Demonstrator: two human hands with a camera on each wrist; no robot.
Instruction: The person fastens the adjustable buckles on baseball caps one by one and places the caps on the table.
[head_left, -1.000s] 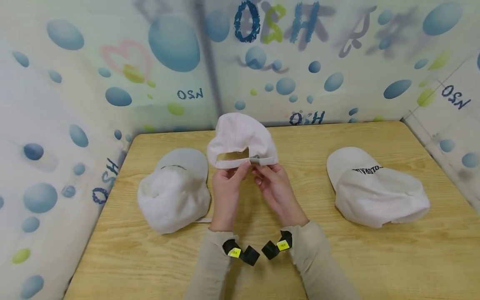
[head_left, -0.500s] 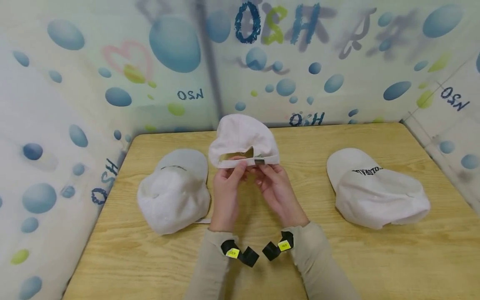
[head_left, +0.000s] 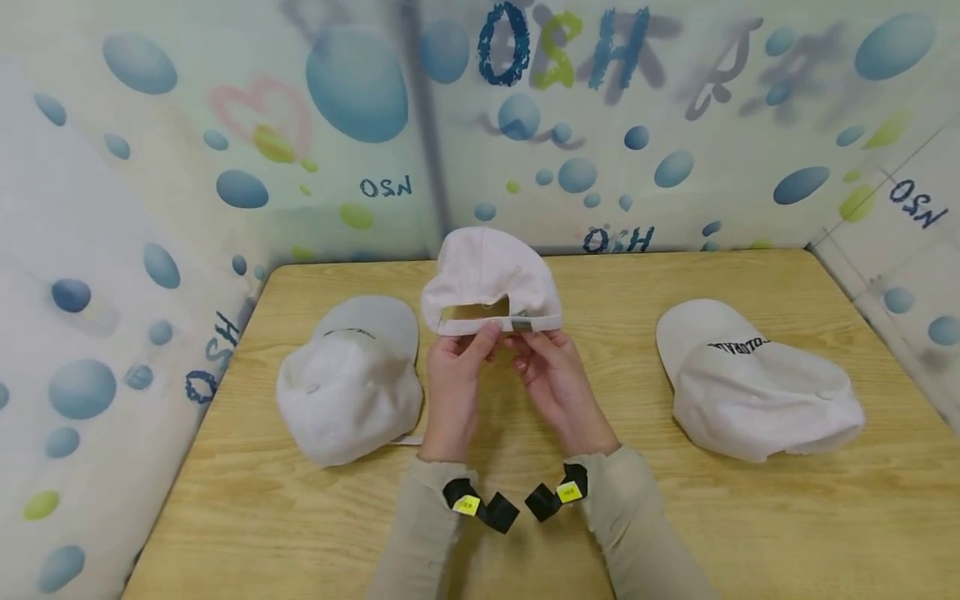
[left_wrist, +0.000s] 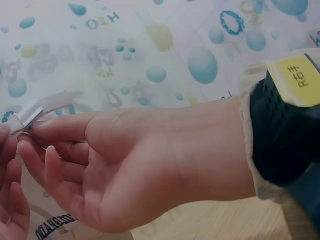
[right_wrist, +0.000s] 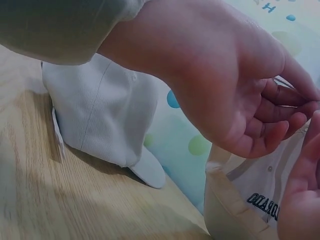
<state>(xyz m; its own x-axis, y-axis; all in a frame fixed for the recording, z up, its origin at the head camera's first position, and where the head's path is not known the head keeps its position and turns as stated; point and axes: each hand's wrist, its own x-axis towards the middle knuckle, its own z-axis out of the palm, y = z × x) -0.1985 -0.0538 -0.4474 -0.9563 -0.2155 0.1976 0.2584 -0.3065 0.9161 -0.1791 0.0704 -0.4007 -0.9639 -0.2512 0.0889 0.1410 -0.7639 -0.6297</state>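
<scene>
A white baseball cap point(head_left: 495, 267) is held up over the middle of the table, its back opening towards me in the head view. My left hand point(head_left: 453, 375) pinches its adjuster strap point(head_left: 465, 327), thumb in front. Beside the metal buckle point(head_left: 521, 322), my right hand point(head_left: 561, 387) pinches the strap's right part. In the left wrist view the buckle point(left_wrist: 31, 114) shows at the right hand's point(left_wrist: 125, 165) fingertips, partly covered. Dark lettering point(right_wrist: 262, 204) shows through the cap in the right wrist view. Some fingers are hidden behind the strap.
A second white cap point(head_left: 348, 392) lies left of the hands, its strap end sticking out. On the right lies a third white cap point(head_left: 757, 392) with dark lettering. Behind the wooden table point(head_left: 525, 533) stands a wall point(head_left: 465, 142) with blue bubble prints.
The buckle has turned flatter towards me, and the strap lies straighter. Fingers seen through the back opening half a second ago are out of it now. Both hands keep their hold.
</scene>
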